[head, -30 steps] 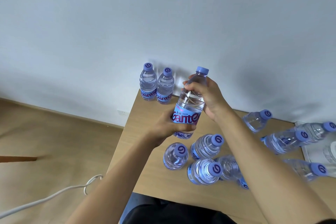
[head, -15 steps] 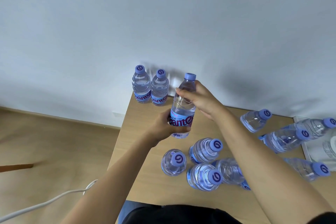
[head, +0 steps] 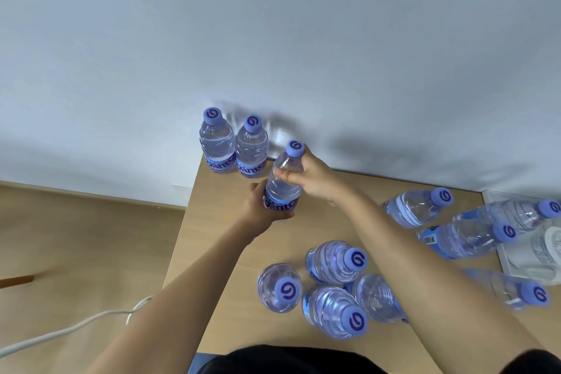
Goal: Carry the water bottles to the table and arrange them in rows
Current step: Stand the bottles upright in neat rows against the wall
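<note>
Basically, two upright bottles (head: 233, 146) stand at the table's (head: 349, 222) far-left corner, against the wall. Left hand (head: 261, 209) wraps the held bottle (head: 283, 182) at its label; right hand (head: 312, 176) grasps its neck. Long axis near vertical. Open slot sits at about 12 o'clock, just right of the pair. Loose bottles (head: 331, 288) wait at 6 o'clock.

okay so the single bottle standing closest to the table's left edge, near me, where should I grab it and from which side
Grip that bottle round its shoulder just below the cap, coming straight down from above. It stands upright with its cap toward you, and its right side is crowded by neighbouring bottles, so the top and left are the free approaches.
</note>
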Tool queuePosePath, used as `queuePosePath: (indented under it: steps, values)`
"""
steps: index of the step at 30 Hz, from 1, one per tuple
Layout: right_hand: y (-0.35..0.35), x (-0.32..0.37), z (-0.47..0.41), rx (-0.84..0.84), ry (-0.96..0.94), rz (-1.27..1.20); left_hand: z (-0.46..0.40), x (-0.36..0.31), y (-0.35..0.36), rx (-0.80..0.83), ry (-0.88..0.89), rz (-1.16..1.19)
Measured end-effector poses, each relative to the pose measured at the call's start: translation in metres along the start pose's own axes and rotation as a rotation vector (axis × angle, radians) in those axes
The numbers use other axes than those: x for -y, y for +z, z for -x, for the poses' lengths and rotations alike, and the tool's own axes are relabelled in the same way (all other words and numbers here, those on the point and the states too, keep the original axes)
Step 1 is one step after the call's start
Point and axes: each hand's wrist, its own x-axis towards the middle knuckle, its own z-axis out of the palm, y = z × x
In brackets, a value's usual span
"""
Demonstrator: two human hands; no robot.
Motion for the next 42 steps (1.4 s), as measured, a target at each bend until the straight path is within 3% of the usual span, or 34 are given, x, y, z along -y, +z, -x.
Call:
queuePosePath:
  steps: [6, 11, 17, 29, 42]
  values:
    - [-0.001, -0.006, -0.010, -0.024, -0.019, 0.044, -0.014, 0.009, 0.008, -0.114, -0.003, 0.051]
    - [-0.001, -0.007, -0.019, -0.110, -0.052, 0.322, -0.021, 0.004, 0.020, -0.293, -0.005, 0.088]
    - [-0.001, -0.006, -0.022, -0.159, -0.103, 0.278, -0.035, -0.003, 0.031, -0.504, -0.090, 0.103]
    - [-0.003, -0.009, -0.035, -0.357, -0.205, 0.176, -0.057, -0.019, 0.054, -0.694, -0.260, 0.329]
    - [-0.004, -0.021, -0.041, -0.383, -0.135, 0.061, -0.044, -0.016, 0.044, -0.499, -0.351, 0.336]
